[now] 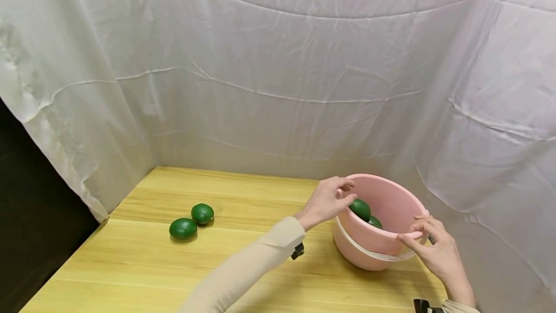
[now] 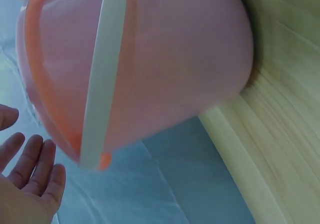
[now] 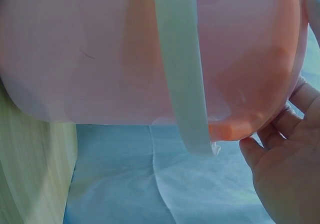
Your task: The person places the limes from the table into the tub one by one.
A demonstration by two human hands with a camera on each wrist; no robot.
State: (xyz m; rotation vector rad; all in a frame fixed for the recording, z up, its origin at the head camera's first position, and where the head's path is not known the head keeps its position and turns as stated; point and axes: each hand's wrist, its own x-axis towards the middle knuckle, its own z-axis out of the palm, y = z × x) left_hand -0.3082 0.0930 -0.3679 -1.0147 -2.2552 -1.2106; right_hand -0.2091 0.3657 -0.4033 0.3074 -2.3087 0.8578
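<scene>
A pink bucket point(image 1: 393, 199) with a white handle point(image 3: 182, 68) hanging against its outside stands at the table's right side. Inside it lie smooth green oval fruits point(image 1: 360, 209), two of which show; the wall hides the rest of the inside. With thumb outside and fingers over the edge, my right hand point(image 1: 440, 250) grips the near right rim. My left hand point(image 1: 326, 200) hovers by the left rim, fingers loosely bent and holding nothing; in the left wrist view a gap separates those fingers point(image 2: 37, 166) from the bucket.
Two more green oval fruits point(image 1: 183, 229) lie close together on the left part of the wooden table point(image 1: 130, 260). A pale curtain point(image 1: 278, 62) hangs behind the table and along its sides. Past the table's left edge is a dark area.
</scene>
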